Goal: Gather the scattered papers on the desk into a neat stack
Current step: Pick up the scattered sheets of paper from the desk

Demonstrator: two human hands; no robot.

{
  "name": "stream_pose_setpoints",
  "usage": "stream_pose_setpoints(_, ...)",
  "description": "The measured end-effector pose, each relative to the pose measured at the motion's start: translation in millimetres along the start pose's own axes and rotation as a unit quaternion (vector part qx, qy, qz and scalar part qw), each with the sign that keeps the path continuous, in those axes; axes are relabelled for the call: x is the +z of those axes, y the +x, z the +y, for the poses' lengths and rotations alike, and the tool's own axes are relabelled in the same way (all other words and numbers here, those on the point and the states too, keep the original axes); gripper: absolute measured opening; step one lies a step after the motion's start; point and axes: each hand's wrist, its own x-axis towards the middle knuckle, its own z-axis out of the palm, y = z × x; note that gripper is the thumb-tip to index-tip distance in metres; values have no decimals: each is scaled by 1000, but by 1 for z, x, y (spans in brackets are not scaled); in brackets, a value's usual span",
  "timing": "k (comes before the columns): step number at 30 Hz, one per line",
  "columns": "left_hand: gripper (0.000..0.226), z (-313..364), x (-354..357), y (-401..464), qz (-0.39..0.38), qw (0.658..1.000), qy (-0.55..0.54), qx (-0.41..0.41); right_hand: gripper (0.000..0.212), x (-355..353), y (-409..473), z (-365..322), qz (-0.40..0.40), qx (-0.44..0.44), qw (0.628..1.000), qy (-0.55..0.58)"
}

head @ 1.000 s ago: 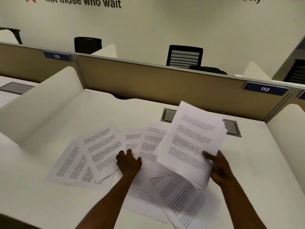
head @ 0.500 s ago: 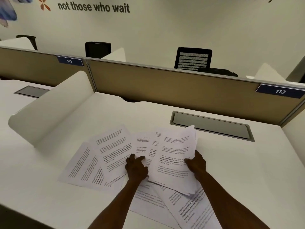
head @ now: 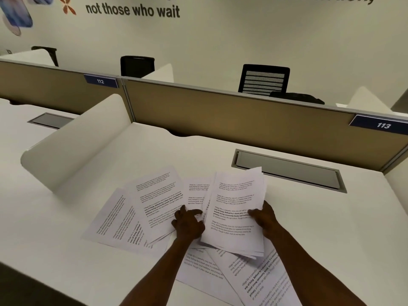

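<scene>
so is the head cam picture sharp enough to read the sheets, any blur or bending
Head view: the wall lettering is legible, but the fine print on the held stack is too small to read; the wide lens bows the partition; lighting is dim and even, with no glare on the desk.

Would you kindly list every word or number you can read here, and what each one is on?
"not those who wait": dark lettering on the cream wall; the line above it is cut off.
"112": blue plate on the tan partition.
"113": blue plate at the right.
Printed white sheets on the desk: text too small to read reliably.
</scene>
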Motion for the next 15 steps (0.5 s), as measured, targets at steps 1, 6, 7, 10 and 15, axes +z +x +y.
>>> stream_pose_setpoints(1, 44, 0, -1, 0, 7, 1000, -13, -5, 60, 1, -3, 0, -8, -22, 999, -24)
stream_pose_setpoints(6, 53, 2, -4, 0, 39, 994, -91, -36, 61, 5, -12, -2, -41, -79, 994, -64)
stream_pose_setpoints(7, 55, 2, -4, 1, 45, 993, -107, -38, 60, 6, -12, -2, -51, -85, 993, -65)
stream_pose_setpoints(10, 59, 1, -10, 3, 63, 978, -194, -41, 59, 15, -15, -4, -67, -98, 988, -99)
stream_pose_setpoints(15, 65, 1, -21, 9, 40, 940, -329, -77, 59, 32, -21, -1, -43, -104, 983, -143)
